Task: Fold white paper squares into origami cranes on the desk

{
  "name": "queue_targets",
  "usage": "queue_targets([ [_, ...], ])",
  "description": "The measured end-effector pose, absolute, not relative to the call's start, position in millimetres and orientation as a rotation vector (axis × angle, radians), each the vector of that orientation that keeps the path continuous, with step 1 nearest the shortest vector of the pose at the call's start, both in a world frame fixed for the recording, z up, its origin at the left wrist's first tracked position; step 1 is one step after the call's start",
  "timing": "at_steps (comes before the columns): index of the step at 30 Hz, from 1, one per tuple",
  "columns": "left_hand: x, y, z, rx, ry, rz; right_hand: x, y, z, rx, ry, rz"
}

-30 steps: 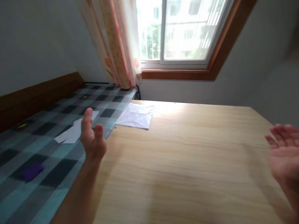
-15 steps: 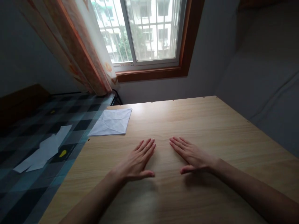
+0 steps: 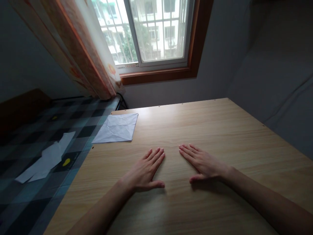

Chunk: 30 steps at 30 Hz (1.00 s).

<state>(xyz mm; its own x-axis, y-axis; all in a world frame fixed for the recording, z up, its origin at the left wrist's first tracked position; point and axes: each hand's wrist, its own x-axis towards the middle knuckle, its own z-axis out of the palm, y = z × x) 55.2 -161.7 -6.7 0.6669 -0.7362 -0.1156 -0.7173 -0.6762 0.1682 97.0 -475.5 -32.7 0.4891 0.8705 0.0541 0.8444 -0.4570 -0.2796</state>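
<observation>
My left hand point(image 3: 146, 169) lies palm down on the wooden tabletop point(image 3: 186, 124), fingers stretched forward and the thumb out to the right. Across a small gap, my right hand point(image 3: 200, 163) rests flat in the same way, its fingers angled to the left and its thumb apart. Neither hand holds anything. Beyond my left hand, at the table's far left corner, is a creased, folded sheet of white paper point(image 3: 119, 127), touched by neither hand.
To the left of the table is a bed with a checked cover point(image 3: 80, 114), where cut white paper pieces point(image 3: 51, 158) lie. A window point(image 3: 158, 32) with an orange-patterned curtain point(image 3: 80, 55) stands behind. A wall point(image 3: 276, 78) runs along the right.
My left hand has shifted very slightly to the right within the view, and the view itself has moved a little. Both hands stay flat; the papers lie as before.
</observation>
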Motion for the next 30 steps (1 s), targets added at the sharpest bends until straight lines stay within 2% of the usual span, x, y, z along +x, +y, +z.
queue_targets([
  [10,53.6,-162.1,-5.4,2.707,-1.155,-0.17,96.0,-476.0,-36.4,-2.401,-1.461,-0.069],
  [16,60.8,-154.3,-7.1,2.569,-0.92,0.227,89.8,-475.9,-35.9,-2.227,-1.169,-0.342],
  [21,97.8,-106.3,-3.0,2.661,-0.363,0.651,88.9,-474.7,-35.8,-2.186,-1.114,-0.413],
  [25,126.7,-50.4,-3.8,2.913,-0.091,0.557,88.5,-473.1,-37.7,-2.202,-1.167,-0.445],
  [30,136.5,-12.7,-12.4,3.054,-0.075,0.233,87.8,-471.3,-40.1,-2.208,-1.207,-0.485],
])
